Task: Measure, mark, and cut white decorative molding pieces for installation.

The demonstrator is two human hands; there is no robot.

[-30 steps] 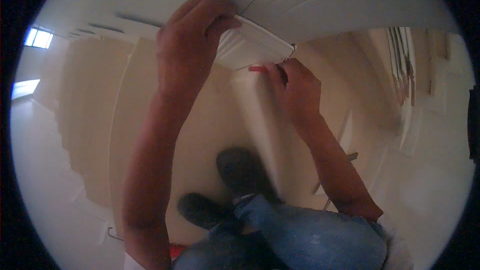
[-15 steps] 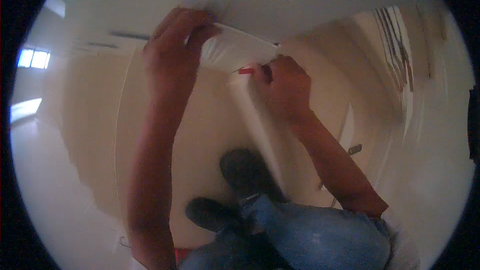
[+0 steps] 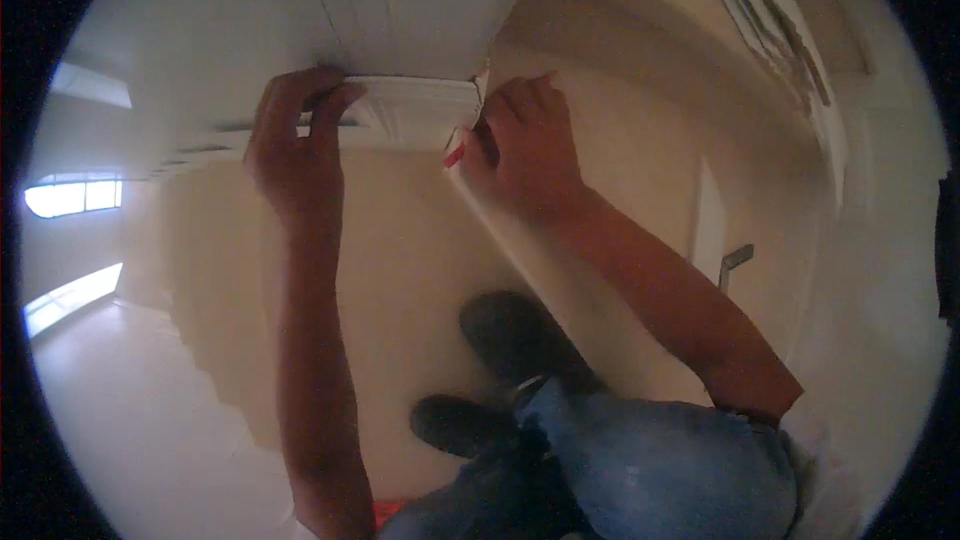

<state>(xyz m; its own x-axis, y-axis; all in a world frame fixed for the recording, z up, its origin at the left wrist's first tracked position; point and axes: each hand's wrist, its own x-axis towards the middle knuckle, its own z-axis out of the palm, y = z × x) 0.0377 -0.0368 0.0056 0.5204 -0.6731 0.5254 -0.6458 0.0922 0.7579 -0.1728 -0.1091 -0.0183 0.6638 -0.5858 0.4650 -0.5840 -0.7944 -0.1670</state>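
Observation:
A short white length of moulding (image 3: pixel 415 112) runs along the foot of a white wall or panel (image 3: pixel 420 10). My left hand (image 3: pixel 295 140) pinches its left part between thumb and fingers. At its right end, beside the corner, my right hand (image 3: pixel 525 140) is closed with curled fingers. A small red thing (image 3: pixel 455 155) shows at the right thumb and forefinger; its kind is too blurred to tell. Below the right hand a long pale strip (image 3: pixel 510 250) slants down toward my shoes (image 3: pixel 510 340).
On the tan floor (image 3: pixel 400 240), to the right, lie a white strip (image 3: pixel 708 210) and a grey L-shaped metal piece (image 3: pixel 738 258). Several long white boards (image 3: pixel 750 0) lie at the upper right. Bright windows (image 3: pixel 75 197) show at the far left.
My view has shifted, and the wall corner now shows sharply. Both hands appear farther left and keep their grip at the moulding. The red thing stays at my right fingers, now tilted.

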